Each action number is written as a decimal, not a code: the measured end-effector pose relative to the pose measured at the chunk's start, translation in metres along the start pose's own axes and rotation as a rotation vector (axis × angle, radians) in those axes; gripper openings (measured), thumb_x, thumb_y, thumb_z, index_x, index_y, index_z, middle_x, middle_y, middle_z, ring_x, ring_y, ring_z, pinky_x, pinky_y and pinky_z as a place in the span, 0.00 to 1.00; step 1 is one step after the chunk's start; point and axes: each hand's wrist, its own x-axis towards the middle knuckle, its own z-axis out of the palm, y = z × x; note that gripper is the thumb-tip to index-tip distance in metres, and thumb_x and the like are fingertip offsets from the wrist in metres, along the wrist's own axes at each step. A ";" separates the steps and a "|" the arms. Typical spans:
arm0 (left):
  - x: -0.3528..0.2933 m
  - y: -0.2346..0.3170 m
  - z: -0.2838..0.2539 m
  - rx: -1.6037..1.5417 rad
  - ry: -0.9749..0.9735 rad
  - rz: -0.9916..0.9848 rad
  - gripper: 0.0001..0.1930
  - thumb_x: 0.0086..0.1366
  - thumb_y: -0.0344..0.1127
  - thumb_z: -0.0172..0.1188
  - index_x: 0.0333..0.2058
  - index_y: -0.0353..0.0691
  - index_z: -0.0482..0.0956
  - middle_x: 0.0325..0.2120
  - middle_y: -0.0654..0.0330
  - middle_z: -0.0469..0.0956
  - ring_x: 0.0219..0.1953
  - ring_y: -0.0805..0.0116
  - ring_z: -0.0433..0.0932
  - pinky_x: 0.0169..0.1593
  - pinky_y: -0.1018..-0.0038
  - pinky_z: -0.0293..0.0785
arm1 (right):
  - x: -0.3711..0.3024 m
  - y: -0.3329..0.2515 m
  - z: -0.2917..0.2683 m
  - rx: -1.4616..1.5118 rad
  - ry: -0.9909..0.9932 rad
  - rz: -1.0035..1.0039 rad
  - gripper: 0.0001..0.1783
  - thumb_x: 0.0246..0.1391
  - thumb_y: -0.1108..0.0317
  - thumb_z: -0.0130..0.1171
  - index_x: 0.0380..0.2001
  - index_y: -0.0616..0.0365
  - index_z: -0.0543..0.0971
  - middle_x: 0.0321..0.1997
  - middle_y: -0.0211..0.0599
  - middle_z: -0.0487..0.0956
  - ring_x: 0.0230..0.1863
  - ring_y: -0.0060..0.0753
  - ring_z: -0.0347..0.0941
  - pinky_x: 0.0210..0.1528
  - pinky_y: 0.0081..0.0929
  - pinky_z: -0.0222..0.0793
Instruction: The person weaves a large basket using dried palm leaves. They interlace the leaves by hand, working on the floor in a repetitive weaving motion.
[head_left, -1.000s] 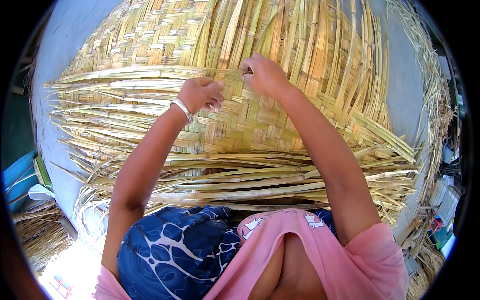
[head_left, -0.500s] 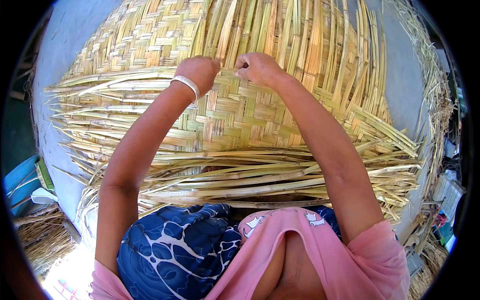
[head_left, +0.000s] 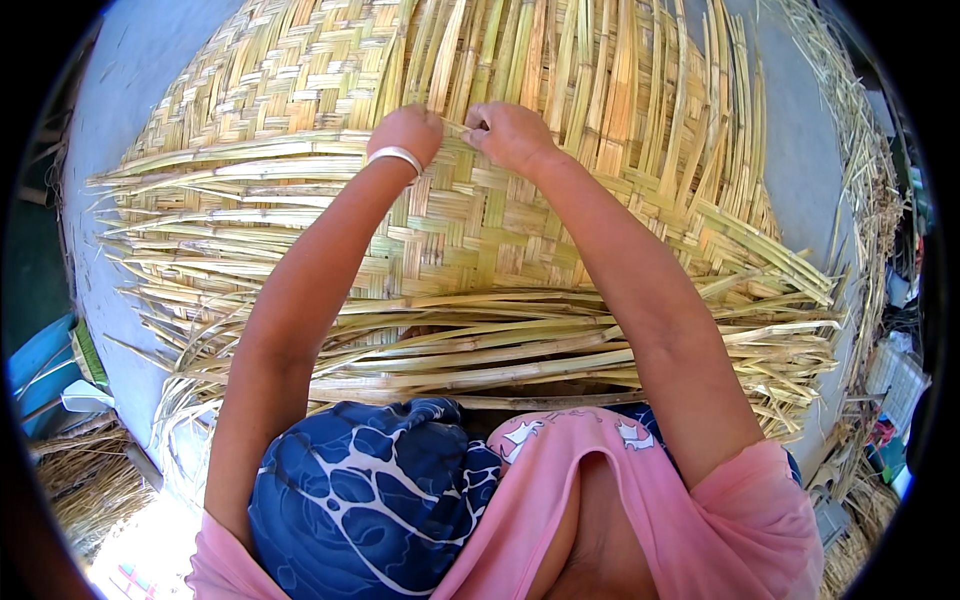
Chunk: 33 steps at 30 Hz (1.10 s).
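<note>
A large woven mat (head_left: 480,240) of flat yellow-green split strips spreads out in front of me. My left hand (head_left: 408,135), with a pale bangle (head_left: 397,154) on the wrist, is closed on a thin strip (head_left: 455,126) at the weaving edge. Close by on its right, my right hand (head_left: 508,132) pinches the same strip between thumb and fingers. Beyond both hands, long unwoven strips (head_left: 620,90) fan away from me over the mat. Most of the left hand's fingers are hidden behind its back.
Loose split strips (head_left: 480,350) lie in a thick layer across the mat's near side, before my knees. More strip ends (head_left: 180,170) stick out at the left. Grey floor (head_left: 800,170) borders the mat. Blue and white items (head_left: 85,395) stand at the far left; straw lies along the right.
My left hand has shifted slightly right, nearer the right hand, and its forearm has swung right. The strip between the hands now shows more plainly. My right hand has moved slightly left.
</note>
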 end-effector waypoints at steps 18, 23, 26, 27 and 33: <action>0.030 -0.017 -0.072 0.056 0.257 0.086 0.11 0.61 0.38 0.49 0.31 0.36 0.74 0.30 0.45 0.78 0.33 0.48 0.78 0.37 0.58 0.75 | -0.005 0.007 0.009 0.190 0.051 -0.039 0.12 0.50 0.57 0.58 0.30 0.53 0.78 0.29 0.37 0.79 0.34 0.41 0.74 0.37 0.40 0.67; -0.049 0.028 -0.088 0.165 0.186 1.303 0.06 0.53 0.29 0.51 0.31 0.41 0.73 0.27 0.59 0.73 0.35 0.61 0.74 0.46 0.61 0.68 | -0.004 0.026 0.011 0.109 0.175 -0.050 0.10 0.47 0.58 0.54 0.26 0.52 0.77 0.29 0.42 0.77 0.33 0.48 0.73 0.34 0.43 0.66; -0.019 0.040 -0.151 0.620 -0.170 1.049 0.07 0.57 0.31 0.50 0.34 0.40 0.73 0.30 0.57 0.75 0.38 0.62 0.75 0.51 0.69 0.69 | -0.006 0.009 0.004 0.112 0.140 0.000 0.10 0.47 0.59 0.56 0.25 0.53 0.77 0.28 0.40 0.76 0.32 0.47 0.73 0.33 0.42 0.67; 0.007 0.040 -0.179 0.580 -0.263 0.838 0.08 0.59 0.31 0.50 0.36 0.40 0.74 0.33 0.56 0.77 0.41 0.62 0.75 0.53 0.73 0.69 | -0.008 0.003 0.002 0.108 0.122 0.012 0.10 0.48 0.59 0.57 0.25 0.54 0.77 0.28 0.40 0.76 0.32 0.46 0.73 0.33 0.42 0.67; 0.107 -0.003 -0.250 0.473 0.748 0.399 0.25 0.63 0.44 0.48 0.55 0.37 0.65 0.51 0.51 0.68 0.54 0.62 0.65 0.55 0.69 0.61 | -0.011 0.000 0.002 0.131 0.126 -0.003 0.11 0.50 0.59 0.57 0.26 0.56 0.78 0.29 0.39 0.75 0.33 0.46 0.73 0.35 0.41 0.68</action>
